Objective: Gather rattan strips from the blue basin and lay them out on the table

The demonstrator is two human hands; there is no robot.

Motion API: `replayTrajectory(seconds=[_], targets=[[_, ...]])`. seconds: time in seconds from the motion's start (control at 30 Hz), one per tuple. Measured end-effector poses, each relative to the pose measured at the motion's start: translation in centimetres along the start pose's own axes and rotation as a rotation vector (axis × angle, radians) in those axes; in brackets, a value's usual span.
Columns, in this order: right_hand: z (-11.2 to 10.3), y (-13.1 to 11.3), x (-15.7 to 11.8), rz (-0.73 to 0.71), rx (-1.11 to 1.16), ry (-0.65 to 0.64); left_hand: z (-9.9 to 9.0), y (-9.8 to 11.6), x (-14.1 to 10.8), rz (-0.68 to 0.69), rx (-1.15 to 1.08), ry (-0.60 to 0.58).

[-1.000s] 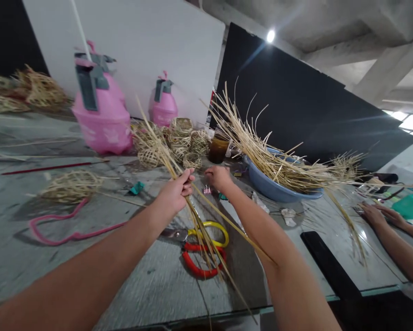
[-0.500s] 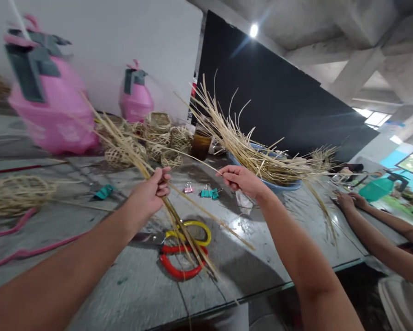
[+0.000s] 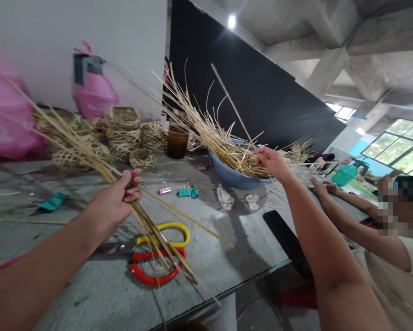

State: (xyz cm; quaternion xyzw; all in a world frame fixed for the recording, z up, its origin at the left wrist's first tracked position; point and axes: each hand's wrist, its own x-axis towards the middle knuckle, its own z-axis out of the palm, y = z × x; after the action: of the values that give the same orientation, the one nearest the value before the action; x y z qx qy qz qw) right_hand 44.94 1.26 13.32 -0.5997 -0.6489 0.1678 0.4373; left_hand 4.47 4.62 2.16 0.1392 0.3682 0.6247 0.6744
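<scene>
In the head view, the left hand (image 3: pixel 125 193) was shut around a bunch of straw strips (image 3: pixel 98 164), left of the middle. The right hand (image 3: pixel 271 162) pinched one thin strip (image 3: pixel 231 102) near the blue tub (image 3: pixel 232 175), right of the middle. Scissors (image 3: pixel 158 279) lay below the bunch, near the bottom.

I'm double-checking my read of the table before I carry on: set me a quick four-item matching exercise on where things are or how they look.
Things:
1. Left hand
2. Right hand
3. Scissors
4. Brown glass

Places, colours and states:
A. Standing between the woven baskets and the blue basin
B. Closed around a bundle of strips
C. One red handle, one yellow, lying on the table
D. By the blue basin, a single strip rising from the fingertips

Right pairs: 1-B, 2-D, 3-C, 4-A
</scene>
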Motion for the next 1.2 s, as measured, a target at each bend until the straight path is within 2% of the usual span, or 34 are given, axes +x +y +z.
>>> replayTrajectory(seconds=[0.13,0.27,0.47,0.57,0.67,0.77,0.87,0.93,1.03,1.2], targets=[[-1.7,1.6,1.8,0.125,-0.296,0.099,0.1,0.1,-0.1,0.009,0.006,0.014],[-2.2,2.7,3.3,0.222,-0.678,0.16,0.1,0.3,-0.1,0.012,0.012,0.031],[-1.5,3.0,5.1,0.228,-0.777,0.157,0.0,0.5,0.6,0.021,0.001,0.037],[-1.6,2.4,5.2,0.164,-0.774,0.128,-0.1,0.5,0.6,0.024,-0.002,0.039],[-1.9,1.1,4.0,0.017,-0.717,-0.014,0.0,0.5,0.3,0.016,0.001,0.037],[-1.8,-0.3,1.3,-0.114,-0.628,-0.291,0.0,0.5,0.2,-0.006,0.011,0.021],[-1.1,-0.8,-1.9,-0.115,-0.6,-0.556,-0.2,0.4,0.4,-0.021,0.024,0.015],[-0.4,-0.4,-3.5,-0.061,-0.635,-0.648,-0.3,0.3,0.6,-0.02,0.032,0.022],[0.3,0.8,-4.9,-0.001,-0.731,-0.641,-0.4,0.1,0.7,-0.01,0.044,0.031],[1.3,2.1,-6.1,0.064,-0.94,-0.513,0.3,0.2,-0.3,-0.007,0.058,0.053]])
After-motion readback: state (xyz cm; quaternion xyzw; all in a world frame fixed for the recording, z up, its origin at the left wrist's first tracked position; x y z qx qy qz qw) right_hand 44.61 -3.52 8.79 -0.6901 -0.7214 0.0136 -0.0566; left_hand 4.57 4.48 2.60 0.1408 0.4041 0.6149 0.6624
